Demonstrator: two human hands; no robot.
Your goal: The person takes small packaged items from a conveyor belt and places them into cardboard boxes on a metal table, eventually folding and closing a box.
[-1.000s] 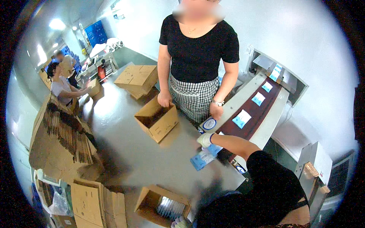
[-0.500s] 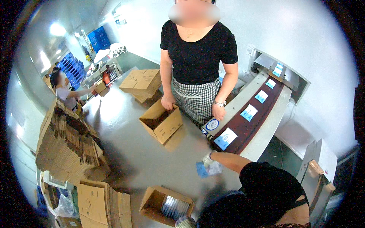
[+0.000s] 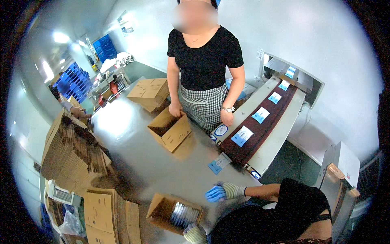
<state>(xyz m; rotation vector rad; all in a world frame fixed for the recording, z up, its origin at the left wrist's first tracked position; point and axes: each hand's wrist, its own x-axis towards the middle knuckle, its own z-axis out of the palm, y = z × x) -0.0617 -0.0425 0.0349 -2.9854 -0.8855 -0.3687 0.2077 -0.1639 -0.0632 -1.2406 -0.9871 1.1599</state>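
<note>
Single head-worn fisheye view, high above, looking steeply down on grey table [image 3: 162,171], conveyor [image 3: 260,134] at right

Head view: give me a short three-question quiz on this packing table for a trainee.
1. True or false: the belt is bare.
2. What is in the box by the left hand? A: stacked pouches. B: bottles. C: nothing.
3. Fill in: the loose pouch on the table lies between the belt's end and the ____ hand.
Key: 1 false, pouches ride on it. 2 A. 3 right; the right hand rests flat just below it.
</note>
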